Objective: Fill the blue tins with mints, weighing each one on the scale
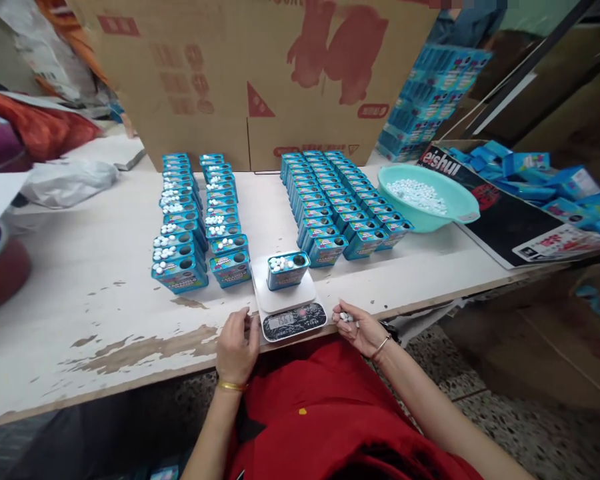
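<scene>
A small digital scale point(287, 303) sits at the table's near edge, with one open blue tin point(288, 269) holding white candies on its platform. My left hand point(237, 347) rests on the table edge just left of the scale, fingers curled, nothing visible in it. My right hand point(357, 328) is palm up just right of the scale, fingers cupped round a few white candies point(347, 317). Two rows of blue tins point(196, 217) with candies on top stand to the left. Three rows of blue tins point(340, 207) stand to the right.
A teal bowl point(457, 200) of white candies stands at the right. Behind are a large cardboard box point(260, 73) and stacked blue packs point(433, 100). Loose blue packs point(555, 183) lie on a flat black carton. Plastic bags point(65, 180) lie at the left.
</scene>
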`<move>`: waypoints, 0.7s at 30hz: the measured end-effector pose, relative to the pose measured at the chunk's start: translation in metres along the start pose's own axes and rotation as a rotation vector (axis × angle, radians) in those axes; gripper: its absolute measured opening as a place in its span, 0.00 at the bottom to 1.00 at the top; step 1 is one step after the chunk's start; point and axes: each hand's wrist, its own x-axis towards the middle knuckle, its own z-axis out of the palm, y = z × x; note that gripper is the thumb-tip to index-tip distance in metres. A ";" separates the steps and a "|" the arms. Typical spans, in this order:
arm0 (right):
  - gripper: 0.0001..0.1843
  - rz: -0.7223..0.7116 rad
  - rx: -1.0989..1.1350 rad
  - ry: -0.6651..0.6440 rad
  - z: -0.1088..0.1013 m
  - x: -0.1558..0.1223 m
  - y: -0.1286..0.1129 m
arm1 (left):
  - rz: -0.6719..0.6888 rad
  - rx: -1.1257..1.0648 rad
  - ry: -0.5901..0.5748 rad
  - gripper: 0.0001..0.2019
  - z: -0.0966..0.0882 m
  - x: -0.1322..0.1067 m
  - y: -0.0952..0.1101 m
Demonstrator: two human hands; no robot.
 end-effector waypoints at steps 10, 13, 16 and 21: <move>0.10 0.082 0.042 -0.014 0.034 -0.015 -0.006 | -0.027 -0.208 0.000 0.11 -0.029 0.026 0.013; 0.11 0.069 0.017 -0.128 0.058 -0.024 -0.007 | 0.137 -0.218 -0.092 0.14 -0.051 0.067 0.026; 0.12 0.062 0.008 -0.217 0.080 -0.029 -0.008 | 0.296 -0.177 -0.284 0.15 -0.062 0.113 0.041; 0.12 0.111 0.071 -0.265 0.103 -0.024 -0.015 | 0.427 0.000 -0.648 0.12 -0.057 0.162 0.056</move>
